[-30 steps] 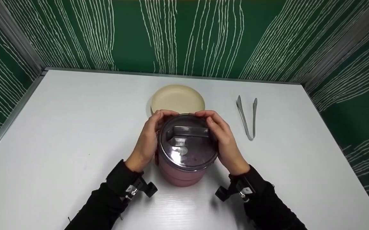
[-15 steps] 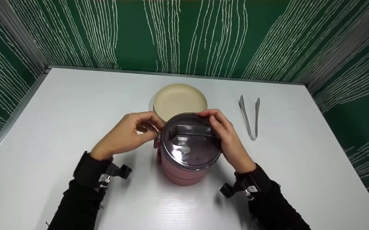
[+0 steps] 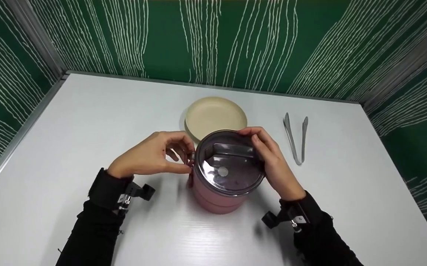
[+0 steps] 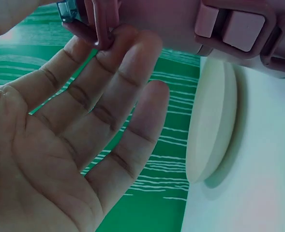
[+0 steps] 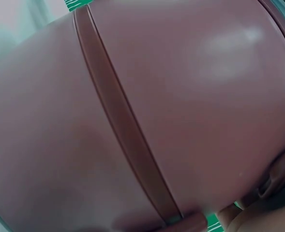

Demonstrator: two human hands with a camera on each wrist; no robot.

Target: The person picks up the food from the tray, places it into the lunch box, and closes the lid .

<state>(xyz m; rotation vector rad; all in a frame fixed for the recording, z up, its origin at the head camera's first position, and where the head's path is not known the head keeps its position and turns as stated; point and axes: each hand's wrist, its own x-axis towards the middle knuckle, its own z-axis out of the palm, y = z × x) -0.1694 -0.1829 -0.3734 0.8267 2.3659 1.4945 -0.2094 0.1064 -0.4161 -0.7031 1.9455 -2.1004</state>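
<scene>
A round pink lunch box (image 3: pixel 219 202) stands upright on the table, topped by a dark see-through lid (image 3: pixel 235 179) with a raised handle. My left hand (image 3: pixel 150 154) is at its left side, thumb and fingers around a latch. The left wrist view shows this latch (image 4: pixel 101 24) tilted away from the wall, fingertips at its lower end; the thumb's tip is out of sight. A second latch (image 4: pixel 244 30) lies lower on the same side, flat on the body. My right hand (image 3: pixel 274 160) grips the box's right side, its fingers curled round the far rim.
Just behind the lunch box lies a cream plate (image 3: pixel 216 114). Grey tongs (image 3: pixel 294 142) rest spread on the white table (image 3: pixel 346 207) to the right. Green walls with white streaks (image 3: pixel 235 40) enclose the back and sides.
My left hand has left its hold on the box's far left side and come to the latch, which now stands out. The right hand keeps its grip. The whole view shifts slightly.
</scene>
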